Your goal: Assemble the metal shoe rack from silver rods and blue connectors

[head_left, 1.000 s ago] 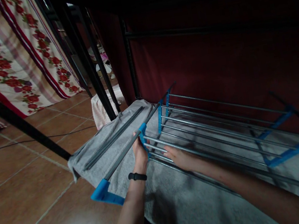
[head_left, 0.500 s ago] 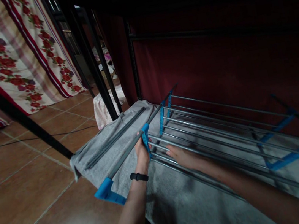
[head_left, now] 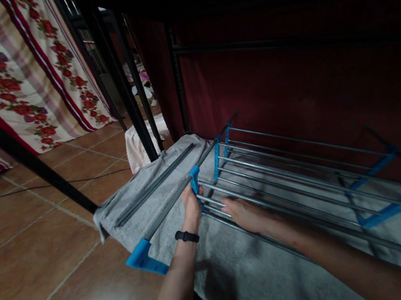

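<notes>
A metal rack (head_left: 285,171) of grey rods and blue plastic side brackets lies on a grey towel (head_left: 245,271). My left hand (head_left: 190,204), with a black band on the wrist, is closed around the blue bracket (head_left: 194,179) where the rods join the grey end pole (head_left: 171,201). My right hand (head_left: 243,213) reaches under the near rods, fingers around one rod close to that bracket. A blue foot piece (head_left: 142,258) caps the pole's near end.
Two loose grey poles (head_left: 152,187) lie on the towel to the left. Black metal frame legs (head_left: 128,90) stand behind. A dark red cloth wall (head_left: 288,77) is on the far side, a floral sheet (head_left: 16,74) at left, brown floor tiles (head_left: 28,252) below.
The view shifted slightly. My right hand slid a little toward the bracket along the rods; my left hand kept its grip on the blue bracket.
</notes>
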`<state>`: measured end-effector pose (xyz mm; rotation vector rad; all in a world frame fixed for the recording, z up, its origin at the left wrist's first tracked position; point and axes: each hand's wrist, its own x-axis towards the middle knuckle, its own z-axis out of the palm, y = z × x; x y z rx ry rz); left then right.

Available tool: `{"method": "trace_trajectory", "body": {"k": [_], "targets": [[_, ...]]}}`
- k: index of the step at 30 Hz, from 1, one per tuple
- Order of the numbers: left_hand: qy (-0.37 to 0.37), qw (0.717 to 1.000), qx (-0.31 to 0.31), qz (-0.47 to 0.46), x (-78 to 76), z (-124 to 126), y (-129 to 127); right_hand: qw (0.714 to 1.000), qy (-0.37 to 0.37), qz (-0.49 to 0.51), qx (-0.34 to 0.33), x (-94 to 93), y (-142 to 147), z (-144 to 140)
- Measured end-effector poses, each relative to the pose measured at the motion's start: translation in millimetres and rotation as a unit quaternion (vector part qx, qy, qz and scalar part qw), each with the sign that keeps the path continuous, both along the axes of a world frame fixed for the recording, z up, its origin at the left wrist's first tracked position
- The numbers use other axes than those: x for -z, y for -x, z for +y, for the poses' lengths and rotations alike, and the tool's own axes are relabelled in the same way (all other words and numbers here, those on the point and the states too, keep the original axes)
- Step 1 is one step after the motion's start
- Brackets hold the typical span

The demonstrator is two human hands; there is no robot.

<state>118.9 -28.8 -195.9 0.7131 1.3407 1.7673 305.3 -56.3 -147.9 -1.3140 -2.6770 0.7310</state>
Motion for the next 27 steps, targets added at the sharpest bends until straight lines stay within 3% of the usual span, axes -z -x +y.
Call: {"method": "trace_trajectory", "body": {"k": [6, 22, 27], "targets": [[-0.01, 1.0, 0.007, 0.028, 6.6, 2.6, 2.3, 1.0, 0.009, 0.017, 0.015, -0.2, 0.1, -0.2], [0.022, 0.998, -0.009, 0.057, 4.8, -1.7, -1.4, 0.997, 0.027, 0.056, 0.039, 11.1, 6.3, 7.9], [0.016, 0.999, -0.005, 0.041, 7.1, 0.6, 0.4, 0.999, -0.024, 0.034, 0.016, 5.0, -1.2, -3.1]]}}
